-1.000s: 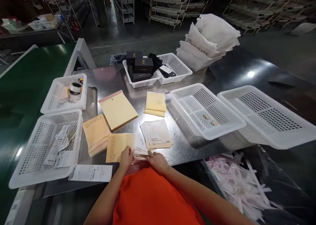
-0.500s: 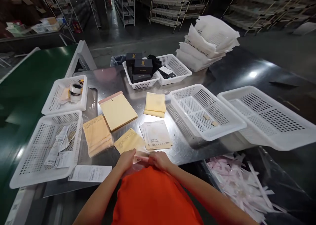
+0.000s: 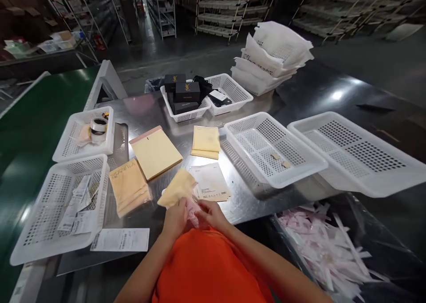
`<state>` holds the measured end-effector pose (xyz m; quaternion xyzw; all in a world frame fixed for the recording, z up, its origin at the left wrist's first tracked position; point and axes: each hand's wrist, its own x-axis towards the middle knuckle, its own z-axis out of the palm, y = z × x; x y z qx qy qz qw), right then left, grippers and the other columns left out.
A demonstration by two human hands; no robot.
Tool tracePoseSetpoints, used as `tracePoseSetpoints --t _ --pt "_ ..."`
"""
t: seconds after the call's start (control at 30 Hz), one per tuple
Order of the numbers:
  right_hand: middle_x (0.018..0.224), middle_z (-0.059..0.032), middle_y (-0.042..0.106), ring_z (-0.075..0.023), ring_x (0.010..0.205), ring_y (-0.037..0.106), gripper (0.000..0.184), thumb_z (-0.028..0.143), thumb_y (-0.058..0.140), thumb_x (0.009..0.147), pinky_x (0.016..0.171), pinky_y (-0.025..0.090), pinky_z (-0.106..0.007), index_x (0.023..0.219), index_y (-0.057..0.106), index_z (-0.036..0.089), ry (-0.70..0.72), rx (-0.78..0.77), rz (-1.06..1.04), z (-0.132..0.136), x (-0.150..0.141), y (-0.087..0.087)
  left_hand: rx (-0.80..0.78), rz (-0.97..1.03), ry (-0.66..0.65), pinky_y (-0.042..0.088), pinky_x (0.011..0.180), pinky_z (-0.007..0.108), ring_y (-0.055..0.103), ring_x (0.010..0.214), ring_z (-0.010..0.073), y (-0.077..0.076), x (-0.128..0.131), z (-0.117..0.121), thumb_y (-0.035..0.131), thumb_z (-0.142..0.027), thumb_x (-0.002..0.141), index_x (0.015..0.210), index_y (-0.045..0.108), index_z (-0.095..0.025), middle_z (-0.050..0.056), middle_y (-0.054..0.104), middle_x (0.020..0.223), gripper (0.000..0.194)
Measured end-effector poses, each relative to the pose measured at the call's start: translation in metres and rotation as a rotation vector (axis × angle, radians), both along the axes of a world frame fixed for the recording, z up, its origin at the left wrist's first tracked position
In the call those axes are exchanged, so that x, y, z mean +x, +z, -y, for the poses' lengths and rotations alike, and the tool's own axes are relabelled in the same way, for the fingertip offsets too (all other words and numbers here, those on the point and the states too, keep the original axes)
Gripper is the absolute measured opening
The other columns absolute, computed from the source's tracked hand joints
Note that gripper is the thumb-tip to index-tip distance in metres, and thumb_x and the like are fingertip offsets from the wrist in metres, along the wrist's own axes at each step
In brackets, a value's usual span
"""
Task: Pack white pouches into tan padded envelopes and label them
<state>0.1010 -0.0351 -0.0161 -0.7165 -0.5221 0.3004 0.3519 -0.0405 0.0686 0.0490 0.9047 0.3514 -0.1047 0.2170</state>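
Note:
My left hand (image 3: 175, 218) and my right hand (image 3: 210, 215) meet at the near edge of the steel table (image 3: 246, 201). Together they pinch a yellow padded envelope (image 3: 177, 190) and a pale pink strip (image 3: 192, 210) at its near end. The envelope is lifted and tilted up to the right. A stack of white printed sheets (image 3: 210, 182) lies just beyond my right hand. To the left of my left hand is a pile of tan envelopes (image 3: 128, 186).
A larger yellow envelope (image 3: 155, 151) and a small yellow stack (image 3: 205, 141) lie mid-table. White baskets hold labels (image 3: 53, 207), tape (image 3: 98, 125), black boxes (image 3: 183, 100); others sit at right (image 3: 299, 161). A slip (image 3: 120, 239) lies at the front. Pink strips (image 3: 328, 249) fill a bag.
The yellow envelope lay flat at my left hand; now it is raised off the table, turned and shifted right. Both hands have drawn closer together on its near end.

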Motion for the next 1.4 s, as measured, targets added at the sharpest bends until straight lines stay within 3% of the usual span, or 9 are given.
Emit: tracePoseSetpoints --t 0.2,0.47,0.6,0.73,0.87,0.93,1.13,1.27,1.4 --pt "0.087 -0.0043 0.065 -0.0177 0.074 0.057 0.012 0.023 0.052 0.079 0.062 0.04 -0.027 0.085 0.062 0.018 0.019 0.111 0.161 -0.011 -0.013 0.013 0.009 0.03 -0.076 0.044 0.072 0.029 0.067 0.09 0.0225 0.013 0.011 0.014 0.034 -0.014 0.093 0.109 0.057 -0.016 0.01 0.071 0.096 0.028" --pt "0.115 -0.0178 0.057 -0.0303 0.099 0.055 0.047 0.033 0.063 0.072 0.083 0.046 -0.044 0.113 0.05 0.014 -0.032 0.206 0.316 -0.01 -0.015 0.026 0.012 -0.062 0.047 0.042 0.065 0.03 0.068 0.081 0.0242 0.032 0.017 0.02 0.037 -0.013 0.088 0.105 0.056 -0.016 0.01 0.072 0.088 0.026" --pt "0.147 -0.0291 0.032 -0.0376 0.129 0.04 0.083 0.022 0.056 0.078 0.096 0.04 -0.05 0.148 0.015 0.007 0.136 0.118 0.352 -0.007 -0.012 0.025 -0.121 -0.021 0.014 0.042 0.069 0.031 0.067 0.084 0.0234 0.023 0.011 0.03 0.04 -0.01 0.084 0.107 0.057 -0.015 0.01 0.073 0.093 0.029" --pt "0.157 -0.0305 0.004 -0.0421 0.125 0.043 0.108 0.023 0.069 0.069 0.095 0.038 -0.056 0.153 0.003 0.014 0.314 0.033 0.475 -0.008 -0.007 0.041 -0.314 0.127 0.014 0.044 0.062 0.029 0.064 0.071 0.0203 0.024 0.002 0.021 0.044 -0.016 0.085 0.093 0.061 -0.016 0.007 0.071 0.08 0.018" --pt "0.156 -0.0325 -0.007 -0.0482 0.13 0.037 0.124 0.018 0.082 0.057 0.1 0.033 -0.06 0.154 0.004 0.019 0.475 0.055 0.647 -0.012 -0.005 0.068 0.136 0.35 0.105 0.045 0.091 0.042 0.059 0.105 0.0283 0.045 -0.002 -0.022 0.05 -0.019 0.084 0.106 0.061 -0.015 0.015 0.065 0.111 0.025" --pt "0.155 -0.0327 -0.008 -0.0489 0.134 0.033 0.123 0.018 0.082 0.061 0.102 0.03 -0.061 0.154 0.003 0.022 0.549 0.101 0.706 -0.015 -0.007 0.078 0.175 0.343 0.084 0.039 0.099 0.048 0.051 0.118 0.0331 0.054 0.003 -0.044 0.055 -0.02 0.081 0.114 0.061 -0.012 0.019 0.059 0.124 0.034" --pt "0.157 -0.0292 -0.003 -0.0498 0.14 0.023 0.133 0.028 0.092 0.048 0.106 0.026 -0.068 0.154 0.011 0.027 0.651 0.147 0.691 -0.014 0.0 0.086 -0.288 0.29 -0.062 0.043 0.061 0.026 0.062 0.065 0.0177 0.052 0.011 -0.06 0.049 -0.02 0.084 0.066 0.067 -0.016 0.004 0.07 0.067 0.026" --pt "0.159 -0.0229 0.01 -0.0431 0.146 0.009 0.098 0.03 0.071 0.072 0.111 0.013 -0.073 0.153 0.017 0.02 0.26 0.236 0.485 -0.007 0.044 0.086 -0.252 0.588 0.011 0.046 0.069 0.028 0.067 0.076 0.0192 0.043 -0.001 -0.038 0.048 -0.028 0.09 0.078 0.073 -0.018 0.006 0.074 0.078 0.029" --pt "0.146 -0.0168 0.045 -0.0292 0.137 0.04 0.074 0.011 0.047 0.072 0.111 0.036 -0.056 0.144 0.034 0.021 0.167 0.075 -0.102 -0.004 0.069 0.089 -0.187 0.751 0.03 0.049 0.067 0.031 0.068 0.075 0.0205 0.042 -0.004 -0.018 0.044 -0.038 0.094 0.084 0.073 -0.022 0.007 0.074 0.079 0.035"
